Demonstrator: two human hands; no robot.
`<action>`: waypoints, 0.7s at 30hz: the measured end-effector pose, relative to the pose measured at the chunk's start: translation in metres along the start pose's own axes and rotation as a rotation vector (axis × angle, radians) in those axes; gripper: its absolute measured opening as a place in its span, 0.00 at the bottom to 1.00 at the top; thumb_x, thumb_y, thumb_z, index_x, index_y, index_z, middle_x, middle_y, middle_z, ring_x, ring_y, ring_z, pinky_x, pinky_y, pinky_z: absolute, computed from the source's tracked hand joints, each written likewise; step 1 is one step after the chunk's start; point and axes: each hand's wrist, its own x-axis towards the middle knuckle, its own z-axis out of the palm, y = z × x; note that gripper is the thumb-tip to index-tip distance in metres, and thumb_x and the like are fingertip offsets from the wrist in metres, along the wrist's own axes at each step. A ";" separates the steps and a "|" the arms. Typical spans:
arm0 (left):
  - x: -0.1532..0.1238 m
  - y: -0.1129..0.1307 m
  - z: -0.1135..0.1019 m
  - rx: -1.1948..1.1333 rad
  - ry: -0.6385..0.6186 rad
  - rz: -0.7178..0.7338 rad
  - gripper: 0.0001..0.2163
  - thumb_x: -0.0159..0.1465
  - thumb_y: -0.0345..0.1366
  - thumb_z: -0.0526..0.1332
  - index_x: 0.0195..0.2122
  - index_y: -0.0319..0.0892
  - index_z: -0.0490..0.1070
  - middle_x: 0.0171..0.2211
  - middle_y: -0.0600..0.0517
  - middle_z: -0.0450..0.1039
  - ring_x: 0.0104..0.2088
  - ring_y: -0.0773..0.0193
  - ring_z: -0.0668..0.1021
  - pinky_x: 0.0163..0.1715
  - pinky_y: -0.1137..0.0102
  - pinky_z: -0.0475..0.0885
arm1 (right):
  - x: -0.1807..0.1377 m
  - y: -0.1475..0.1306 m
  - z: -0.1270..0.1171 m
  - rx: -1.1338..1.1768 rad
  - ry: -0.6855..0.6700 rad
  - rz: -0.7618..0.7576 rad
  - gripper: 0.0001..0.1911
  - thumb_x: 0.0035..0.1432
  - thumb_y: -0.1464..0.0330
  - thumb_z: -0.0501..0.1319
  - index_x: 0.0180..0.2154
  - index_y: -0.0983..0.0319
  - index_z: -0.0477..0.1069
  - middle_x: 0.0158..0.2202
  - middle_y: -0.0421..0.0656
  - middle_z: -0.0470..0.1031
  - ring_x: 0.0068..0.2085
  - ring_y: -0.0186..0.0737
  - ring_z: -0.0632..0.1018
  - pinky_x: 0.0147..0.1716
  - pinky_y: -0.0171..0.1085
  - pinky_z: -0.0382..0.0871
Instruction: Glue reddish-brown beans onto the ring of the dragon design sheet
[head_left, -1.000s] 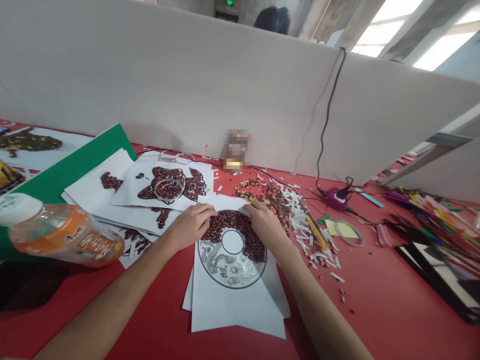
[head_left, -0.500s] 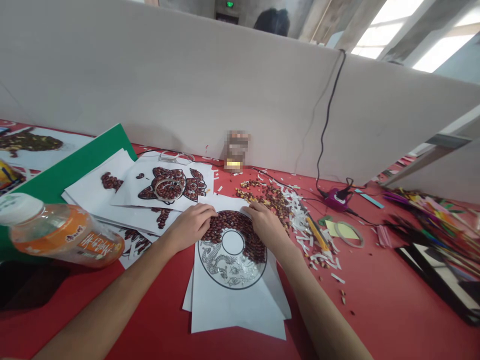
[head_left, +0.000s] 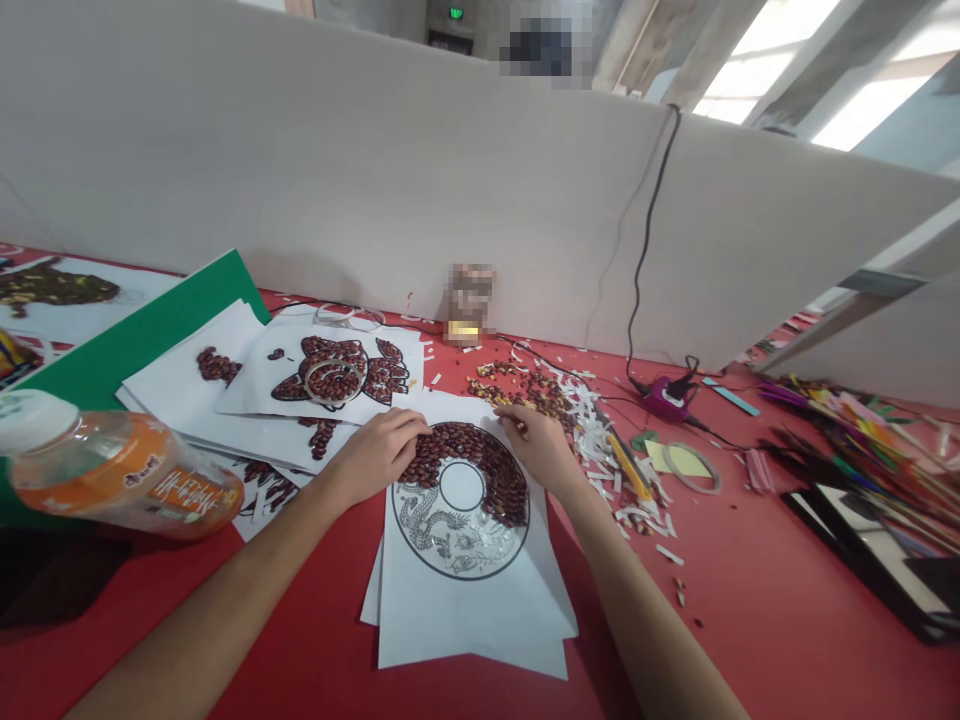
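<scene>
Laying beans (head_left: 501, 490) seems in hand; left hand (head_left: 384, 452) and right hand (head_left: 536, 448), fingers' hold unclear, flank the top of the sheet (head_left: 472, 625) toward the counter's (head_left: 735, 610) near edge; its bare lower ring (head_left: 439, 548) calls for more.

Bright Up High, Dull Down Low

Strong white light fills the windows (head_left: 877, 105) at top right, so bright they look washed out; the gray wall (head_left: 375, 170) is dull, and the black cord (head_left: 663, 165) throws a thin, soft shadow on it; tiny shiny spots dot the round picture (head_left: 461, 487); a dark shadow lies on the red bench (head_left: 720, 590); big blurry squares hide a small thing (head_left: 470, 305) by the wall; the bottle (head_left: 127, 470) looks stretched near the left edge.
</scene>
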 end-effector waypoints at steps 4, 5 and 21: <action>0.000 0.000 0.000 -0.001 0.005 0.003 0.15 0.70 0.25 0.52 0.52 0.43 0.73 0.53 0.47 0.75 0.54 0.56 0.76 0.56 0.58 0.72 | 0.000 0.002 0.003 0.058 0.060 0.055 0.08 0.62 0.68 0.59 0.40 0.60 0.75 0.37 0.45 0.82 0.36 0.42 0.81 0.40 0.38 0.73; 0.000 0.000 0.000 0.000 0.007 0.006 0.15 0.70 0.25 0.52 0.52 0.43 0.73 0.52 0.47 0.75 0.54 0.56 0.76 0.56 0.58 0.72 | 0.000 0.003 0.004 0.079 0.066 0.063 0.07 0.61 0.67 0.59 0.40 0.60 0.75 0.37 0.44 0.82 0.36 0.42 0.81 0.39 0.38 0.73; 0.000 -0.001 0.000 0.000 -0.003 0.002 0.15 0.71 0.26 0.52 0.52 0.44 0.73 0.52 0.47 0.75 0.54 0.57 0.76 0.56 0.58 0.72 | 0.002 0.006 -0.001 0.093 0.105 0.064 0.12 0.63 0.62 0.56 0.37 0.60 0.76 0.36 0.45 0.81 0.35 0.42 0.79 0.38 0.38 0.71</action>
